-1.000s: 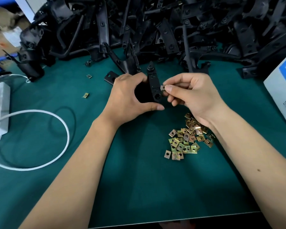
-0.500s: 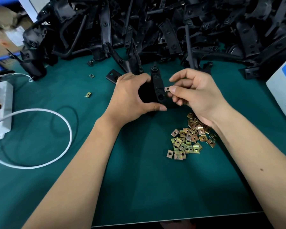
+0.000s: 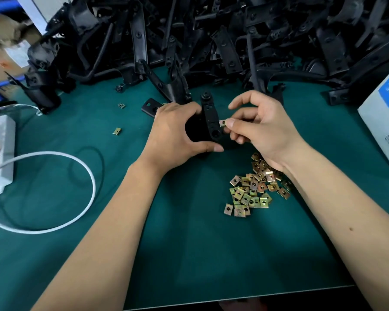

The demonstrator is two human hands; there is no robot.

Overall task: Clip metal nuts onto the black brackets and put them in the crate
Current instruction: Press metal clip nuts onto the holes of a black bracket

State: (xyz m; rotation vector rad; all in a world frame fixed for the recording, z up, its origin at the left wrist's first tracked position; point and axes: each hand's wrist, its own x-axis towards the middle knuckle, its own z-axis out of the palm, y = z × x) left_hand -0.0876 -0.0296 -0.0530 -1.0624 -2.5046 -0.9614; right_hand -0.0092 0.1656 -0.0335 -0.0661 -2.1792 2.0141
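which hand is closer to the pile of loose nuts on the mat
Right. The right hand pinches a nut at the bracket, its wrist directly over the pile of loose nuts. The left hand grips the bracket farther to the pile's upper left.

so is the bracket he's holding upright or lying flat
Upright: the left hand grips the bracket on end, round boss uppermost, off the green mat.

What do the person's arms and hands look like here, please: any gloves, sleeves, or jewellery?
Both arms are bare from the bottom of the frame up to the wrists: no sleeves show. The left hand and right hand wear no gloves, and no rings, watch or bracelets are visible. Fingernails are short and unpainted. The right forearm has one small dark mark.
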